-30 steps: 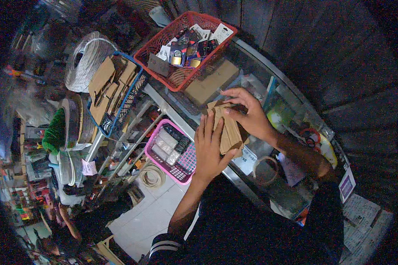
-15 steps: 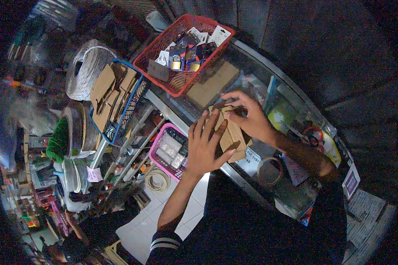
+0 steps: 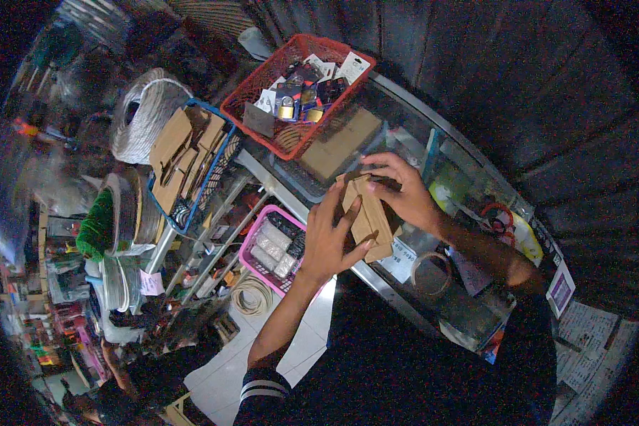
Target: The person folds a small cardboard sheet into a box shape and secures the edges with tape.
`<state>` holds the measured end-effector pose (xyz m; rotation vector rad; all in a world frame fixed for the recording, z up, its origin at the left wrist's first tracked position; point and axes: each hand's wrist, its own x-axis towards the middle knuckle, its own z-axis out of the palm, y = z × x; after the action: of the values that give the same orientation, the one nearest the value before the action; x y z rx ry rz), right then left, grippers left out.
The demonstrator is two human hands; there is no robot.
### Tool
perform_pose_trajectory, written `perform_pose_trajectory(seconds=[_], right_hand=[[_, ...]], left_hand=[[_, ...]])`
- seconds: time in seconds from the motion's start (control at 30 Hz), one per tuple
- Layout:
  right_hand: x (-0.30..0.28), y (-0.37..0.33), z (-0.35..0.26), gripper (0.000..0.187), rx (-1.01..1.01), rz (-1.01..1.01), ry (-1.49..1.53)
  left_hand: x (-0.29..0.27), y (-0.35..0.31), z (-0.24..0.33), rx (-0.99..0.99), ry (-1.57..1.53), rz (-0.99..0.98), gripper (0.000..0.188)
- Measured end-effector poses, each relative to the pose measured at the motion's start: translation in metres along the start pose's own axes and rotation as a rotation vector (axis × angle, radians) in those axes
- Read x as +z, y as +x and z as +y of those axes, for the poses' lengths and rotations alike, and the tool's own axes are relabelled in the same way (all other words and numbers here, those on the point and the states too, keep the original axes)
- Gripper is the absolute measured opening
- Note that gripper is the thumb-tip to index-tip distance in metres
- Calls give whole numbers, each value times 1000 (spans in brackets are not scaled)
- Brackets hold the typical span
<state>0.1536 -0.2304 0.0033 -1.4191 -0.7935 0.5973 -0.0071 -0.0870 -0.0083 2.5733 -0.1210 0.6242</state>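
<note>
A small folded brown cardboard box [image 3: 366, 224] lies at a slant over the glass-topped counter, between my two hands. My left hand [image 3: 324, 238] grips its left side, fingers along the edge and thumb against the near end. At the far end, my right hand [image 3: 403, 193] holds a flap, with thumb and fingers bent round the edge. Part of the far end is hidden behind the fingers. Just right of the box, a white paper with handwriting [image 3: 399, 261] lies by a roll of tape [image 3: 432, 274].
A red basket [image 3: 285, 153] with carded padlocks stands at the counter's far end, beside a larger cardboard box [image 3: 342, 144]. To the left are a blue basket [image 3: 184, 226] of cardboard pieces and a pink basket [image 3: 244, 250] of wrapped packs. Another person [image 3: 145, 369] is at lower left.
My left fingers have drawn closer together along the box's left edge. My right hand stays at the far end, and the view has shifted slightly.
</note>
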Motion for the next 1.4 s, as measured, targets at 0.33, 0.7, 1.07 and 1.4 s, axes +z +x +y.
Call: perform_pose_trajectory(seconds=[0.33,0.7,1.07,1.4], right_hand=[[6,-3,-2,41,-29,40,28],[7,0,21,41,-139,65,-5],[3,1,21,47,-155,23,-58],[-3,-82,-55,49,-53,-50,41]], left_hand=[[11,-5,0,5,-11,88,64],[13,2,-6,140,86,104,55],[12,7,-8,211,107,57,48],[11,6,-3,80,-48,-21,54]])
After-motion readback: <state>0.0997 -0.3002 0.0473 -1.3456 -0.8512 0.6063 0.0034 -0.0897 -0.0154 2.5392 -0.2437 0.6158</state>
